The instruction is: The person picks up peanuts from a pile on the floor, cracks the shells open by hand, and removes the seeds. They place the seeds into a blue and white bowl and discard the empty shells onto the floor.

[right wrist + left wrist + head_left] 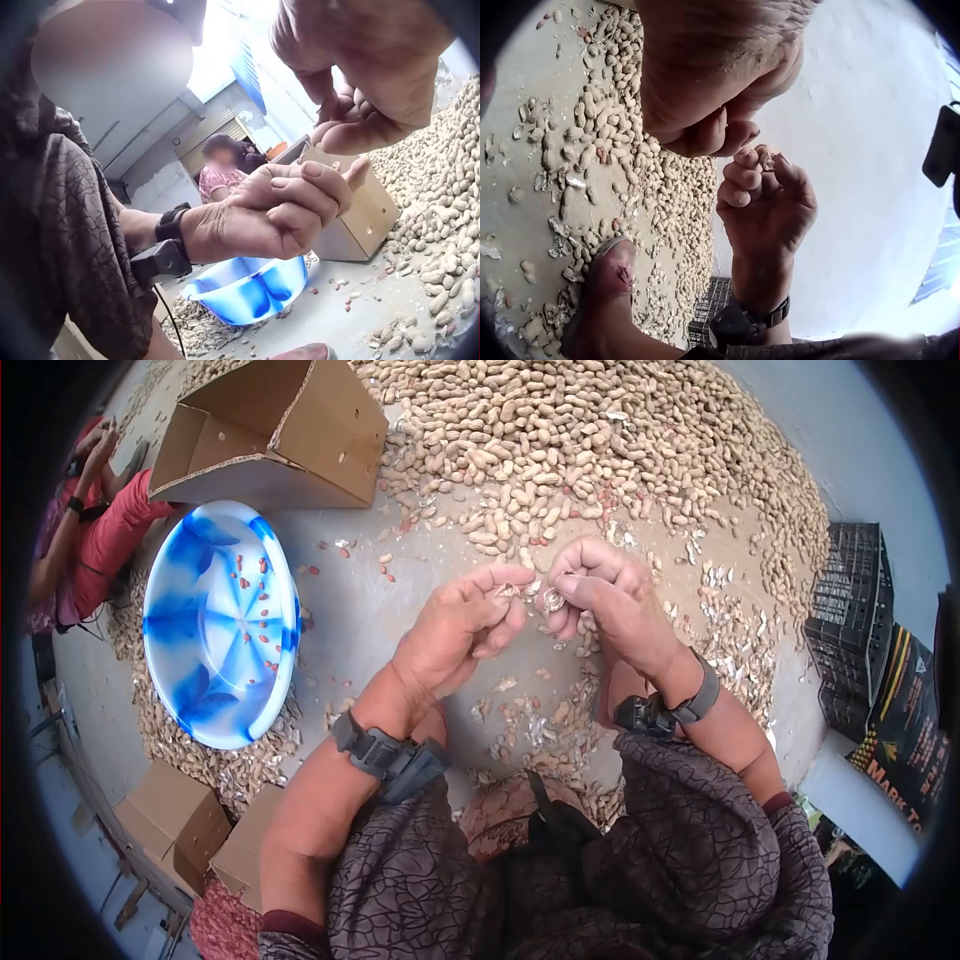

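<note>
My left hand (455, 625) and right hand (622, 600) are close together over the floor, fingertips almost meeting. Between thumb and fingers, the left hand pinches a broken peanut shell (508, 591). The right hand likewise pinches an opened peanut shell (554, 600), whose pale inside shows in the head view. In the left wrist view that shell piece (766, 158) sits at the right fingertips. To the left stands a blue-and-white basin (222, 705) with several reddish peanut kernels (263, 597) in it.
A large heap of unshelled peanuts (560, 440) spreads ahead. An open cardboard box (335, 435) stands behind the basin. Empty shells (545, 730) litter the floor between the feet. A black crate (848, 625) is at the right. Another person (217, 184) sits at the left.
</note>
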Available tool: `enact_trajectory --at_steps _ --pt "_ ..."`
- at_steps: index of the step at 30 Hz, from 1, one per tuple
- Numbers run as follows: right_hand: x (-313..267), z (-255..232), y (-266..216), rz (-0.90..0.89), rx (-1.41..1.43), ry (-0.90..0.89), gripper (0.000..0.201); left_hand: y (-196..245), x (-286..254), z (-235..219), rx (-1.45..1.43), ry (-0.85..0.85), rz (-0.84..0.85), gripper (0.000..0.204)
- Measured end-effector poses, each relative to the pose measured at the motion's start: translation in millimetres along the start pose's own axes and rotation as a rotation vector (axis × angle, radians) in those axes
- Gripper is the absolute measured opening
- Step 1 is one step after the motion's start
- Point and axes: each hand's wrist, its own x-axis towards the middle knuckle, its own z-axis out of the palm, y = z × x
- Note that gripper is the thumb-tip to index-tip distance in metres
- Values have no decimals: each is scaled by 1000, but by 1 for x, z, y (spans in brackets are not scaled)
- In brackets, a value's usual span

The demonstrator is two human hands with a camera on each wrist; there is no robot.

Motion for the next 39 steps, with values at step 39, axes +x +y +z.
enact_trajectory --at_steps 39 --pt "-7 4 36 -659 -1074 -434 17 -10 -9 -34 360 13 -280 31"
